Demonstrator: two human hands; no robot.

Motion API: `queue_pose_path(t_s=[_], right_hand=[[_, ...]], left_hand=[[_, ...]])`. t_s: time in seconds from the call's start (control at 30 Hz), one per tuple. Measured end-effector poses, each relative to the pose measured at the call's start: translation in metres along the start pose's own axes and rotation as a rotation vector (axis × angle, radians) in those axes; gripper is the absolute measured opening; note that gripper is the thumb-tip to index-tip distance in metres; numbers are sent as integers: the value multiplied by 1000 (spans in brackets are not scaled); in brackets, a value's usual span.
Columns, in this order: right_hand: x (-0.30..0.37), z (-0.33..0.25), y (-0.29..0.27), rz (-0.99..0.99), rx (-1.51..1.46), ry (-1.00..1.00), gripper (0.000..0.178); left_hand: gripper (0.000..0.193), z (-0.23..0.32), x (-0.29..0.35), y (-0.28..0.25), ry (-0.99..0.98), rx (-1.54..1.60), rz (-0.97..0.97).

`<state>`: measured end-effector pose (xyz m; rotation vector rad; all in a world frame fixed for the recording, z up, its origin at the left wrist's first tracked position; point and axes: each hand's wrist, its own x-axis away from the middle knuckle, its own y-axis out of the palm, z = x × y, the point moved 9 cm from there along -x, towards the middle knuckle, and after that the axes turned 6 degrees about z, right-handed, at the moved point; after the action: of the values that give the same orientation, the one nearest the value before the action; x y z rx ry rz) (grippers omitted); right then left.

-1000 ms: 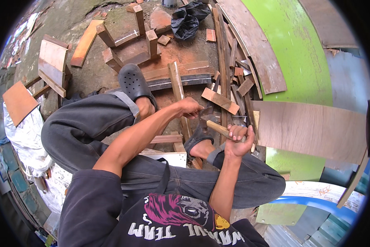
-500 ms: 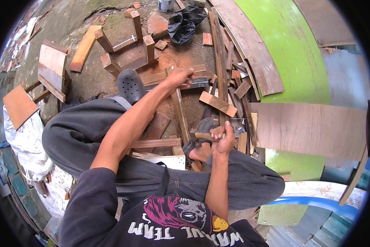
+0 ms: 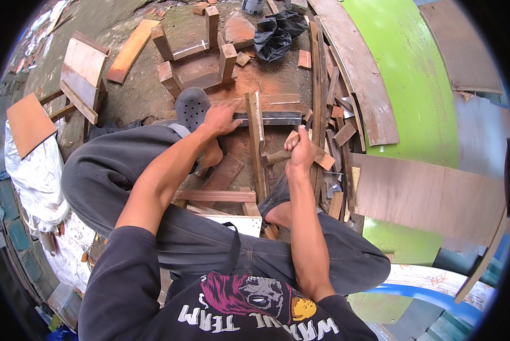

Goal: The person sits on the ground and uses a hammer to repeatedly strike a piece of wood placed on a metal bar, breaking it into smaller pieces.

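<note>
My left hand (image 3: 223, 116) lies with its fingers stretched out over a wooden plank (image 3: 280, 99), beside my left clog (image 3: 192, 108). My right hand (image 3: 301, 149) is closed round the wooden handle of a hammer (image 3: 279, 156). The hammer's head comes close to a long upright-running batten (image 3: 255, 128), though I cannot tell whether it touches. That batten crosses the plank and a dark flat bar (image 3: 278, 118). Partly hidden behind my right hand is a short light wood block (image 3: 324, 159).
Beyond my feet stands a wooden frame with several upright legs (image 3: 228, 59). A black plastic bag (image 3: 275, 37) lies near a brick. Long boards (image 3: 317, 74) and a green panel (image 3: 414, 74) line the right side. Low wood pieces (image 3: 215, 196) sit between my legs.
My left hand has come down from mid-air onto the plank, moving left. My right hand has moved forward with the hammer, toward the batten. The view has shifted slightly.
</note>
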<state>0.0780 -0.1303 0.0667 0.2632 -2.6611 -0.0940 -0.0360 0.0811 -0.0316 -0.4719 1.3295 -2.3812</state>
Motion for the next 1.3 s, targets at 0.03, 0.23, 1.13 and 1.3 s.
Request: queue_pose_path(t_s=[0.03, 0.23, 1.13, 1.3], right_hand=[[-9, 0, 13, -6, 40, -8, 43], [-46, -3, 102, -84, 270, 24, 37], [39, 7, -3, -275, -116, -348, 50], [23, 25, -54, -164, -250, -89, 56]], left_hand=[[75, 3, 0, 5, -26, 37, -30], [67, -11, -1, 39, -68, 229, -221], [42, -10, -11, 27, -266, 410, -17], [46, -1, 9, 52, -450, 437, -120]])
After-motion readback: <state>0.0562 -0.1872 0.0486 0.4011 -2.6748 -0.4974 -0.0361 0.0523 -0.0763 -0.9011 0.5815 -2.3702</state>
